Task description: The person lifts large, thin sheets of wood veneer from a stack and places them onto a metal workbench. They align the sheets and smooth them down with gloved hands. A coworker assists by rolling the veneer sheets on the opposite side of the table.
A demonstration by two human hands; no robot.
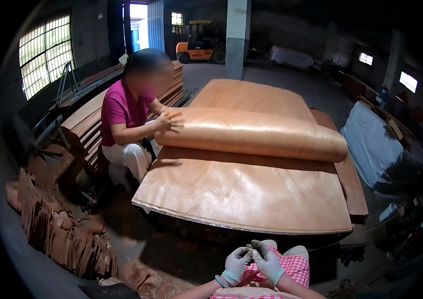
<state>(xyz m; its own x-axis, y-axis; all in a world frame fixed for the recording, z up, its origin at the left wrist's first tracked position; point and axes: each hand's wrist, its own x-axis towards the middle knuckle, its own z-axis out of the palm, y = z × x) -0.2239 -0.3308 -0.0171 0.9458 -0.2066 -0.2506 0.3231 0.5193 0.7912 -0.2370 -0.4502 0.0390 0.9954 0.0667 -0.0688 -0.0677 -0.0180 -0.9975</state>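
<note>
My left hand [236, 263] and my right hand [268, 264] wear pale grey gloves and meet in front of my lap, fingertips pinched together on something small that I cannot make out. Both hover over my pink checked clothing [291, 269], just short of the near edge of a low stack of wood veneer sheets [241, 194]. A veneer sheet [251, 132] is curled into a long roll across the stack's middle. Another person in a magenta shirt [119, 107] crouches at the stack's left side with a hand [164, 122] on the roll's end.
Torn veneer scraps [62, 224] are heaped on the floor at left. More veneer stacks [87, 124] lie behind the person. A covered pile [371, 144] sits at right. A concrete pillar [236, 37] and an orange forklift [201, 42] stand at the back.
</note>
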